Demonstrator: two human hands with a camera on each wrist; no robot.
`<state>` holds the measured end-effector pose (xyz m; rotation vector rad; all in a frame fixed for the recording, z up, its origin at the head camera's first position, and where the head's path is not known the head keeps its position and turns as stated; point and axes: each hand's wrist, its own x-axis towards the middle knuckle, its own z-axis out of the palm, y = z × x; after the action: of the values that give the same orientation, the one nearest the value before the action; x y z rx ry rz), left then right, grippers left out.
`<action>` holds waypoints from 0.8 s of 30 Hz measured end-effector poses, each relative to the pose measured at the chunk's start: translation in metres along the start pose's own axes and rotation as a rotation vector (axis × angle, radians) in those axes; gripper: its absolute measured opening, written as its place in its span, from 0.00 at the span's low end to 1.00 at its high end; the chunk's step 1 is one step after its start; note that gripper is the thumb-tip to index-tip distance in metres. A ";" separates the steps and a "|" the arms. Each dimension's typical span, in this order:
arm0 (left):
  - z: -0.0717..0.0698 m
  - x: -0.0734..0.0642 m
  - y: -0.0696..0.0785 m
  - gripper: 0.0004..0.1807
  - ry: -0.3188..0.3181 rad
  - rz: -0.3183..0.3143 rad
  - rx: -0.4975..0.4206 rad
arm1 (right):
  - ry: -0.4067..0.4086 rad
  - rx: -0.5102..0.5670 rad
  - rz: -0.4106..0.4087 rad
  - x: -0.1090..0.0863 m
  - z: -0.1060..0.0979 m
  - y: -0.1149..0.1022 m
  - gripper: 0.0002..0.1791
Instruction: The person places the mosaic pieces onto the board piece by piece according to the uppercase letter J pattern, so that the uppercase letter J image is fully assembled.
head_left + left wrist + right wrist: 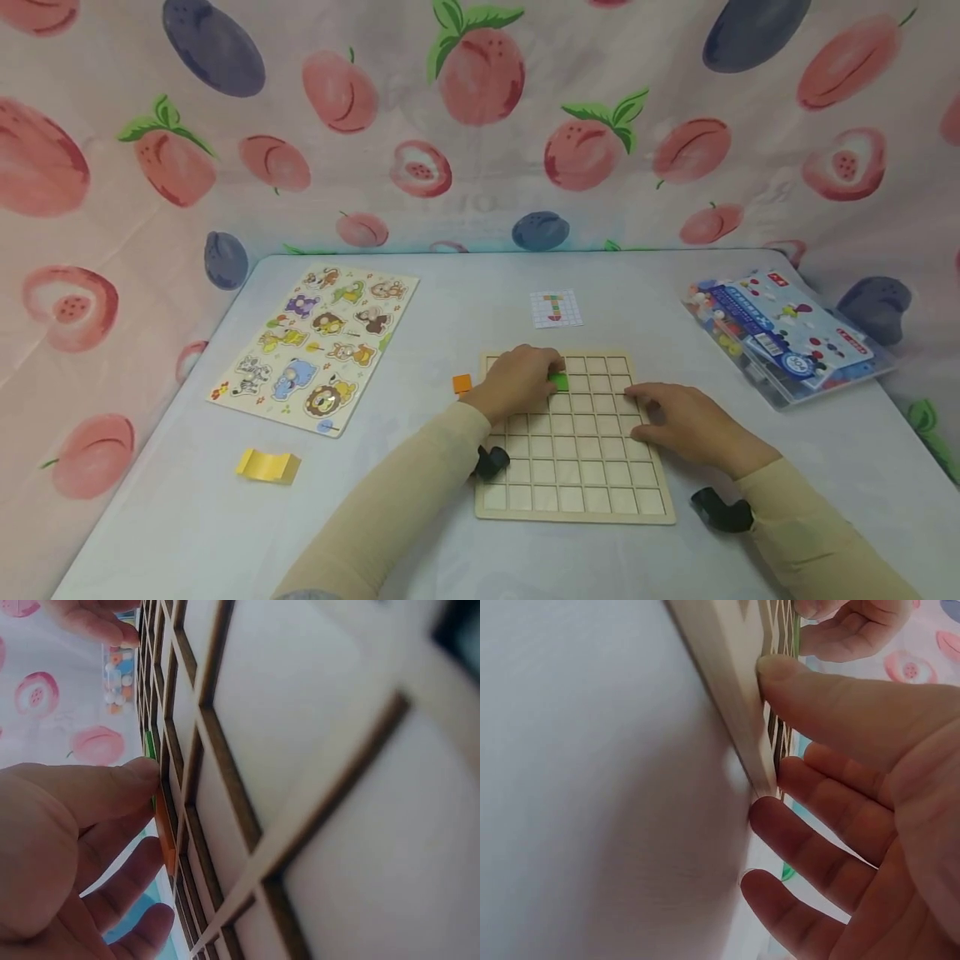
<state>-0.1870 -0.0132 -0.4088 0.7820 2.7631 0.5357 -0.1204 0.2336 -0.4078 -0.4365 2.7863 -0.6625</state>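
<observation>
A wooden grid board (570,472) lies on the table, divided into square cells. My left hand (517,382) reaches over its upper part, pinching a small green square tile (559,382) between thumb and fingertips. In the left wrist view the thumb tip overlaps the green tile (150,744), and an orange strip (163,832) shows along the board beneath the hand. My right hand (686,425) rests its thumb and fingertips on the board's right edge, fingers loosely bent. Next to the board's left edge lies an orange square tile (462,383).
Behind the board lies a pattern card (556,309) with a coloured T shape. An animal puzzle board (318,350) is at left, with a yellow curved block (267,467) in front. A clear plastic case (791,333) with colourful contents stands at right.
</observation>
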 end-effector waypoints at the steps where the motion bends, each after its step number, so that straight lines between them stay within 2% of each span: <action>1: 0.000 0.000 0.000 0.14 0.000 -0.001 0.001 | 0.002 0.001 -0.005 0.000 0.000 0.000 0.31; 6: -0.004 -0.004 -0.003 0.17 0.008 -0.013 0.001 | 0.006 0.000 -0.022 0.002 0.000 0.001 0.31; 12: -0.010 -0.012 -0.011 0.19 0.031 -0.071 -0.014 | 0.000 -0.008 -0.012 0.003 0.001 0.002 0.31; 24: -0.011 -0.038 -0.030 0.17 0.101 -0.131 -0.100 | -0.014 0.015 -0.013 0.001 0.002 0.004 0.32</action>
<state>-0.1724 -0.0606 -0.4061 0.5622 2.8280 0.6980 -0.1216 0.2360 -0.4113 -0.4548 2.7660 -0.6798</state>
